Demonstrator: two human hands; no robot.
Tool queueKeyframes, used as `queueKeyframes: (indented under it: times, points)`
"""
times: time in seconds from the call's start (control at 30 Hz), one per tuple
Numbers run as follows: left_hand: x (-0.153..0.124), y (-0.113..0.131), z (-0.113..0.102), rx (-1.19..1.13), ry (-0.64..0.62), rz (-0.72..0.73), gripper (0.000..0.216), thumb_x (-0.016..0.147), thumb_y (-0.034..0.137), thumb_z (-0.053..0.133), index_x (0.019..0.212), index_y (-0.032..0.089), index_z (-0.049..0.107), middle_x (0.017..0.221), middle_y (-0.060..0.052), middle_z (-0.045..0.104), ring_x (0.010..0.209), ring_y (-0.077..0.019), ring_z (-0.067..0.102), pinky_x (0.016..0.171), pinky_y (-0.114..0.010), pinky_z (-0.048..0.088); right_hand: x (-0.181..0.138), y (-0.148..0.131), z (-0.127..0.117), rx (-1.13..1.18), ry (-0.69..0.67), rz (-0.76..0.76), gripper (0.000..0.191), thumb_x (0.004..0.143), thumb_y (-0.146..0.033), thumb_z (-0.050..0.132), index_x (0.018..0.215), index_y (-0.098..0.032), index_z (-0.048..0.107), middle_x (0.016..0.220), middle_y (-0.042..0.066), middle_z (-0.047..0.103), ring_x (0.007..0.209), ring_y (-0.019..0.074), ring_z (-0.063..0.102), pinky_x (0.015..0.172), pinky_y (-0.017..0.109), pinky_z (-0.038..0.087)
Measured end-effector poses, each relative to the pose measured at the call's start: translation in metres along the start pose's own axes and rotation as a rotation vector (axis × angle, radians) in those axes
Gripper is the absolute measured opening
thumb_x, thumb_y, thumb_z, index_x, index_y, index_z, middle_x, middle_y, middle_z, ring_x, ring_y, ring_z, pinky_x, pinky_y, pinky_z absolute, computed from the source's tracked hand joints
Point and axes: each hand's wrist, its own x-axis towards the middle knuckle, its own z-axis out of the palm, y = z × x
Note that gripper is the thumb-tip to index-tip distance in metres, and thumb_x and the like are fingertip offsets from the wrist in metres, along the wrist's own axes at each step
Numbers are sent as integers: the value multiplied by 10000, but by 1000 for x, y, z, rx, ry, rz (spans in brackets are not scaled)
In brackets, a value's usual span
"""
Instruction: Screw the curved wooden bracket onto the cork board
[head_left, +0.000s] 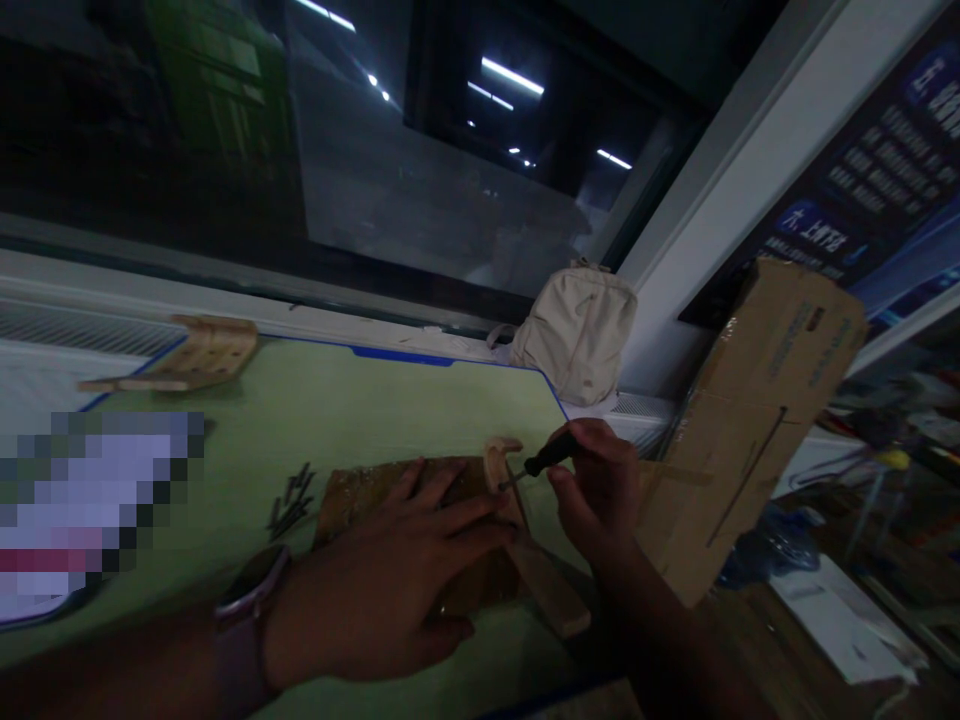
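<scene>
My right hand (600, 480) grips the black handle of a screwdriver (551, 455). Its thin shaft slants down to the left, with the tip at a curved wooden piece (495, 465). My left hand (405, 560) lies flat with fingers spread over a brown board or cardboard sheet (337, 500), its fingertips beside the curved piece. A longer wooden bar (555, 590) runs from under my left fingers toward the lower right. Whether a screw sits under the screwdriver tip is too small to tell. Several dark screws (292, 500) lie left of the sheet.
The green tabletop (412, 400) has a blue edge. A wooden assembly (210, 355) stands at its far left corner, with a pixelated flat object (97, 510) nearer me. A beige backpack (577, 335) leans by the window. A tall cardboard box (750, 420) stands on the right.
</scene>
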Motion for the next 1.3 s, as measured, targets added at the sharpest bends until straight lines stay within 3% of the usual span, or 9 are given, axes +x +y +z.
queueKeyframes:
  times: [0.1, 0.2, 0.4, 0.53, 0.67, 0.8, 1.07, 1.17, 1.3]
  points:
    - [0, 1, -1, 11, 16, 12, 795, 780, 257, 784, 1529, 319, 523, 1622, -19, 504, 1537, -458, 292, 1242, -736, 207, 0, -9, 4, 81, -108, 29, 357, 1041, -263, 588, 1384, -352, 636, 1232, 84, 697, 1102, 226, 735, 900, 455, 654]
    - [0, 0, 1, 14, 31, 18, 794, 783, 259, 780, 1529, 329, 517, 1622, -17, 503, 1537, -451, 293, 1241, -733, 212, -1, -14, 9, 161, -170, 66, 434, 1043, -146, 554, 1408, -373, 614, 1206, 59, 733, 1048, 191, 771, 901, 415, 657]
    - [-2, -2, 3, 8, 12, 11, 827, 785, 249, 766, 1554, 377, 489, 1645, 12, 479, 1550, -460, 274, 1241, -755, 176, 3, -1, 0, -24, -3, 82, 427, 895, -148, 782, 1258, -351, 683, 1034, 15, 681, 842, 155, 702, 688, 295, 622]
    - [-1, -2, 1, 6, 1, -2, 819, 796, 249, 756, 1561, 355, 487, 1641, -8, 485, 1560, -466, 255, 1231, -761, 194, 6, 1, -10, -131, 9, 25, 285, 957, -225, 706, 1227, -314, 719, 1026, 57, 674, 937, 212, 685, 773, 389, 625]
    - [0, -1, 1, -2, 18, 18, 796, 801, 267, 773, 1547, 331, 502, 1627, -39, 499, 1527, -469, 318, 1222, -759, 226, 1, -8, -7, -48, -126, 34, 350, 1032, -253, 579, 1357, -347, 668, 1249, 94, 723, 1156, 269, 726, 964, 527, 620]
    - [-1, -1, 2, 3, 20, 19, 813, 794, 255, 776, 1552, 334, 491, 1650, -28, 471, 1543, -475, 283, 1236, -753, 211, -4, -14, -2, 59, -216, 22, 438, 1045, -149, 519, 1416, -366, 604, 1196, 68, 778, 1082, 227, 770, 900, 465, 655]
    - [-1, -2, 3, -16, 9, -2, 821, 785, 260, 781, 1552, 355, 506, 1641, -12, 489, 1558, -481, 280, 1242, -773, 166, 3, -2, 3, -99, 105, 87, 267, 940, -254, 747, 1192, -308, 675, 970, 13, 640, 791, 146, 660, 655, 276, 579]
    - [-2, -1, 2, -16, -5, -12, 816, 792, 248, 770, 1556, 355, 504, 1652, -7, 478, 1572, -488, 247, 1236, -783, 169, 6, -3, 2, -122, 111, 61, 178, 999, -289, 658, 1172, -297, 701, 932, 20, 604, 842, 163, 641, 702, 301, 574]
    - [-2, 0, 1, -8, -14, -18, 809, 797, 244, 763, 1558, 339, 504, 1646, -21, 486, 1562, -489, 271, 1226, -792, 188, 5, -10, 3, -23, 51, 74, 219, 1029, -246, 594, 1214, -303, 697, 1119, 68, 662, 1028, 205, 713, 834, 396, 628]
